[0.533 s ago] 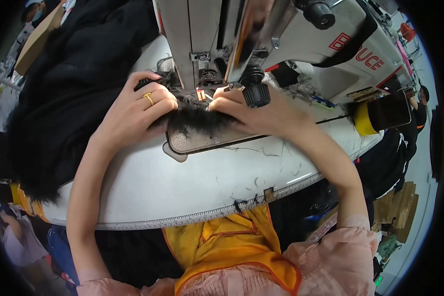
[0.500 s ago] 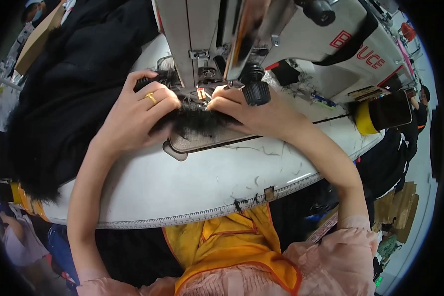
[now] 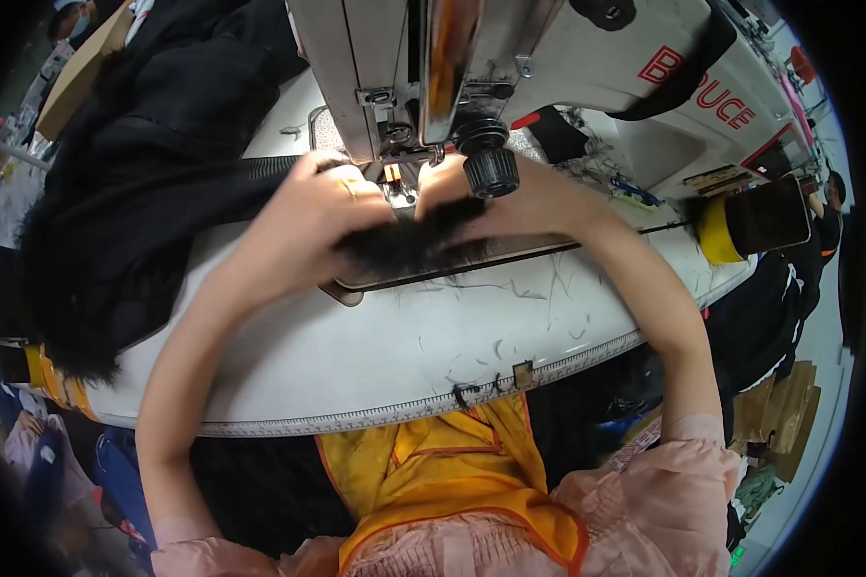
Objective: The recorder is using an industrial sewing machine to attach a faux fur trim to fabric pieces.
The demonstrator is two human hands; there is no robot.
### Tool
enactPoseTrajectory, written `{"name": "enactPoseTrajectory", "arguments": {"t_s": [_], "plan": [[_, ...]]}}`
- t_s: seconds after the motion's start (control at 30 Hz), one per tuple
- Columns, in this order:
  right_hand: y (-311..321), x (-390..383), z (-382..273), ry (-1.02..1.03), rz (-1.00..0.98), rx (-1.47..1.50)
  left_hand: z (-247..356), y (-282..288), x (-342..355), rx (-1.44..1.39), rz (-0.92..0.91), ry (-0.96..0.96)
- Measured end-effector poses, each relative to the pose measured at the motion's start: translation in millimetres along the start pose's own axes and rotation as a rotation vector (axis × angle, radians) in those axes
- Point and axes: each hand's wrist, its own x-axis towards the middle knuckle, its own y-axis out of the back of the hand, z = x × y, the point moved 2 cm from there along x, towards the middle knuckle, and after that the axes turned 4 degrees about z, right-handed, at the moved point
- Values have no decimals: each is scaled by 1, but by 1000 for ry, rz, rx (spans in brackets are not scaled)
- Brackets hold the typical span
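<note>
A black garment (image 3: 154, 192) with furry edges lies over the left of the sewing machine table. From it a dark fabric strip runs to the needle area. My left hand (image 3: 322, 216), with a ring on one finger, is closed on the black fur trim (image 3: 409, 238) just left of the presser foot (image 3: 400, 195). My right hand (image 3: 515, 197) is closed on the same fur on the foot's other side, partly behind a black knob (image 3: 491, 171). Both hands are slightly blurred and hide their fingertips. Light falls on the needle area between them.
The white sewing machine (image 3: 587, 72) rises in front of my hands. Loose thread and fur bits lie on the white table (image 3: 385, 356), with a measuring tape (image 3: 433, 413) along its near edge. A yellow-and-black roll (image 3: 722, 231) stands at the right. Cardboard (image 3: 779, 409) lies lower right.
My left hand has moved slightly right and turned over the trim. The fur between my hands has bunched up, and a strip of the garment now stretches out behind my left hand.
</note>
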Motion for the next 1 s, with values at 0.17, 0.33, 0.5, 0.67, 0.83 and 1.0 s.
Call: {"name": "enactPoseTrajectory", "arguments": {"t_s": [0.17,0.33,0.5,0.67,0.83,1.0], "plan": [[-4,3,0,-89,16,-571,-33,11,8,413,358,-117],[-6,-7,-5,-3,-30,-121,-13,2,-17,-56,219,-35],[-8,2,5,-264,-242,395,-18,0,-14,-784,83,337],[-1,-2,12,20,-22,338,-10,14,-1,-527,-106,241],[-23,-16,10,112,211,-394,3,-3,-10,534,435,-419],[-22,-19,11,292,143,-695,-20,0,-7,500,425,-350]]}}
